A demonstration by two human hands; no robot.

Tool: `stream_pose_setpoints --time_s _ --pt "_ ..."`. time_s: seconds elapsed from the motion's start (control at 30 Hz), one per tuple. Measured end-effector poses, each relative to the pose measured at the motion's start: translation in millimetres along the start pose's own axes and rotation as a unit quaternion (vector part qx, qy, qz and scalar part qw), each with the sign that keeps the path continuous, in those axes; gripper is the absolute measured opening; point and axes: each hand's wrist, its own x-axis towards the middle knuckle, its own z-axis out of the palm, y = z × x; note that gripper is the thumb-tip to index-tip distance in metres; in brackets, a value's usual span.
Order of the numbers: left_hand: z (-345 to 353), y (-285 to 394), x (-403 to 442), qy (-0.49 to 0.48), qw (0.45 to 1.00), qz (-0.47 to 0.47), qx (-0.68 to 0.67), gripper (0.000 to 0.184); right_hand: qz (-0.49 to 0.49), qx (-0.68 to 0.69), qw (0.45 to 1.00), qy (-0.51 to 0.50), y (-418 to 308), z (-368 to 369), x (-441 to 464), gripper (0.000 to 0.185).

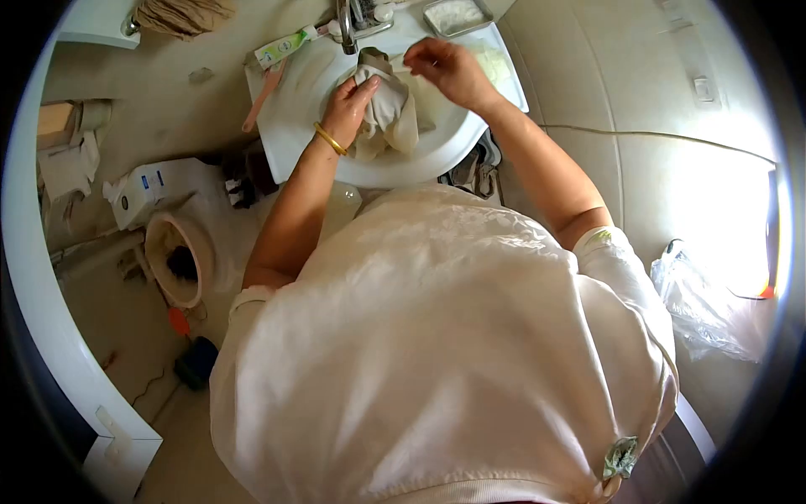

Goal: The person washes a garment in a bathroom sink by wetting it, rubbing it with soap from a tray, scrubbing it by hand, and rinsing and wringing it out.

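Note:
A wet, pale cloth (388, 113) with a grey-green part at its top hangs from my left hand (351, 105), which is closed round it over the white washbasin (453, 155). Its lower folds reach down into the basin. A gold bangle circles my left wrist. My right hand (449, 71) is raised just right of the cloth, apart from it, with its fingers bent; whether anything small is between them cannot be made out. The metal faucet (346, 29) stands right behind the cloth.
A green and white tube (284, 49) and a pink brush (267, 94) lie at the basin's left edge. A soap dish (457, 15) sits at its back right. On the floor at left is a pinkish bucket (200, 252). A clear plastic bag (701, 307) hangs at right.

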Motion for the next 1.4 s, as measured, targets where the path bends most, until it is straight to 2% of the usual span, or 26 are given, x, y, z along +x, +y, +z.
stream_pose_setpoints --time_s 0.17,0.2,0.3,0.33,0.43,0.47,0.57,0.6,0.7,0.73,0.83,0.87,0.93,0.97,1.03,1.3,1.4 --pt "-1.8 -1.6 1.1 -0.006 0.996 -0.061 -0.062 0.023 0.053 0.073 0.986 -0.138 41.0 32.5 -30.0 0.022" --pt "-3.4 -9.0 3.2 -0.004 0.994 -0.077 -0.075 0.024 0.085 0.04 0.979 -0.183 41.7 30.4 -31.8 0.027" --pt "-11.9 -16.3 3.4 -0.002 0.994 -0.093 -0.063 0.027 0.161 0.157 0.954 -0.197 38.2 25.2 -35.7 0.03" --pt "-13.0 -17.8 4.2 0.0 0.994 -0.097 -0.058 0.027 0.148 0.179 0.947 -0.222 36.5 19.0 -33.5 0.028" --pt "-12.4 -16.1 5.8 -0.003 0.995 -0.093 -0.028 0.026 0.021 -0.037 0.98 -0.195 12.5 -1.3 -30.2 0.022" --pt "-12.0 -15.2 5.9 -0.005 0.996 -0.09 -0.014 0.025 0.035 -0.056 0.982 -0.176 6.4 -4.9 -29.5 0.015" --pt "-10.9 -15.3 8.1 0.035 0.99 -0.128 -0.055 0.023 -0.045 0.075 0.989 -0.121 3.5 -12.6 -31.2 0.018" --pt "-11.0 -14.0 7.6 0.024 0.986 -0.138 -0.095 0.023 0.013 0.097 0.986 -0.136 -0.2 -17.2 -32.2 0.02" --pt "-11.3 -10.5 6.8 0.008 0.969 -0.164 -0.184 0.021 0.016 0.143 0.987 -0.069 -25.1 -29.5 -32.2 0.02" --pt "-11.7 -12.6 8.1 0.014 0.966 -0.171 -0.194 0.021 -0.012 -0.013 1.0 0.004 -24.6 -33.3 -30.2 0.014" --pt "-5.8 -10.8 8.2 0.08 0.953 -0.195 -0.219 0.022 -0.1 -0.18 0.968 0.142 -26.1 -24.4 -26.6 0.016" --pt "-3.6 -9.4 8.8 0.108 0.946 -0.203 -0.227 0.022 -0.116 -0.086 0.984 0.1 -24.9 -11.2 -27.9 0.02" --pt "-6.9 -22.8 14.3 0.091 0.946 -0.231 -0.207 0.025 -0.149 -0.036 0.988 -0.018 -37.2 16.6 -33.4 0.019" --pt "-10.7 -30.7 15.6 0.083 0.946 -0.245 -0.196 0.027 -0.195 -0.06 0.977 -0.053 -37.3 31.8 -34.3 0.02" --pt "-13.8 -37.7 16.0 0.064 0.946 -0.261 -0.183 0.028 -0.195 0.005 0.978 -0.075 -46.9 57.6 -39.6 0.016" --pt "-26.2 -47.1 13.7 0.047 0.945 -0.281 -0.163 0.035 -0.338 -0.157 0.923 -0.097 -49.1 87.0 -32.9 0.018" --pt "-31.5 -49.9 11.9 0.05 0.944 -0.282 -0.162 0.037 -0.325 -0.1 0.936 -0.089 -46.7 90.6 -30.7 0.018"
